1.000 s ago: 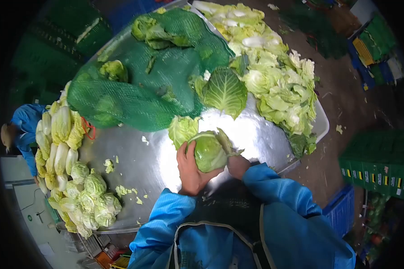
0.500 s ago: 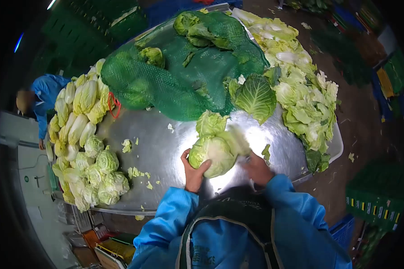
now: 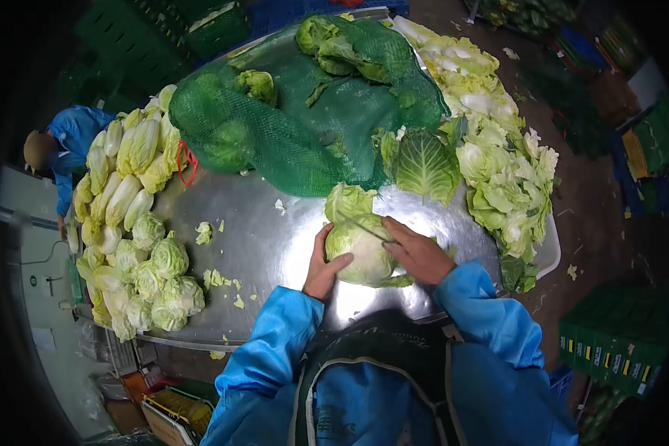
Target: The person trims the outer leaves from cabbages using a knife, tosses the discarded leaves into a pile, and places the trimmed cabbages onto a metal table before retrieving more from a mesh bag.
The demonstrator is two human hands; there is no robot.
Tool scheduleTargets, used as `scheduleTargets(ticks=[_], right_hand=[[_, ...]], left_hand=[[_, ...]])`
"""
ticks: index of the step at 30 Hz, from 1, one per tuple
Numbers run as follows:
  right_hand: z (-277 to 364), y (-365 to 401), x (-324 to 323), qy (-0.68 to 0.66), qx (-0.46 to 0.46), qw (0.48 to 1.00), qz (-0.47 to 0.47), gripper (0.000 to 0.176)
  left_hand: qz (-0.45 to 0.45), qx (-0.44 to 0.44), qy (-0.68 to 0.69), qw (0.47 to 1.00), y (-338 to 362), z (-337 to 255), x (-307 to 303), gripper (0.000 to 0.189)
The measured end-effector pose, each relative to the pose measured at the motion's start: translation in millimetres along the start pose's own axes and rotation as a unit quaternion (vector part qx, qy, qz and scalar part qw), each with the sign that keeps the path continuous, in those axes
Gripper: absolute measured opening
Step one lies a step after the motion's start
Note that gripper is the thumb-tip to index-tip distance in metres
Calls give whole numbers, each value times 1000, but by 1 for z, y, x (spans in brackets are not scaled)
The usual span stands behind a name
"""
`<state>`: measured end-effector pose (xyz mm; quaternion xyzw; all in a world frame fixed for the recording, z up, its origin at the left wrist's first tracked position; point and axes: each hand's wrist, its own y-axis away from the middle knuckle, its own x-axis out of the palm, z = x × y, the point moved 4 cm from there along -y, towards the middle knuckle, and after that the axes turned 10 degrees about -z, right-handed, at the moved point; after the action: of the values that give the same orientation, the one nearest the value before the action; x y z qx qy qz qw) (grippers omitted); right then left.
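Observation:
A pale green round cabbage (image 3: 360, 256) rests on the metal table in front of me. My left hand (image 3: 324, 265) grips its left side, thumb on the near face and fingers round the far edge. Over the upper right of the cabbage, my right hand (image 3: 418, 251) holds a knife (image 3: 366, 227), seen nearly edge-on as a thin dark line; its handle is hidden under the fingers. A loose cabbage leaf (image 3: 349, 201) lies just beyond the head, against the green net sack (image 3: 290, 160). A large dark green outer leaf (image 3: 426, 165) lies farther right.
Trimmed cabbages (image 3: 169, 258) and napa cabbages (image 3: 139, 154) are piled on the left of the metal table (image 3: 234, 201). Discarded leaves (image 3: 502, 175) fill a white tub (image 3: 551, 249) on the right. A co-worker (image 3: 78, 141) in blue bends at the far left. Green crates (image 3: 613, 334) stand lower right.
My right hand and the knife have moved from the cabbage's right side up and left over its top. The cabbage has turned slightly in my left hand. The view has shifted a little.

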<state>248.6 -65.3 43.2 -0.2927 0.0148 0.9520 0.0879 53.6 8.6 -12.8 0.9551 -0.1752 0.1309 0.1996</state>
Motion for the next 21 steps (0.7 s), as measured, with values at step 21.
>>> scheduleTargets(ticks=[21], right_hand=[[-81, 8, -2, -252, 407, 876, -53, 36]], left_hand=[[17, 10, -123, 992, -8, -23, -10, 93]])
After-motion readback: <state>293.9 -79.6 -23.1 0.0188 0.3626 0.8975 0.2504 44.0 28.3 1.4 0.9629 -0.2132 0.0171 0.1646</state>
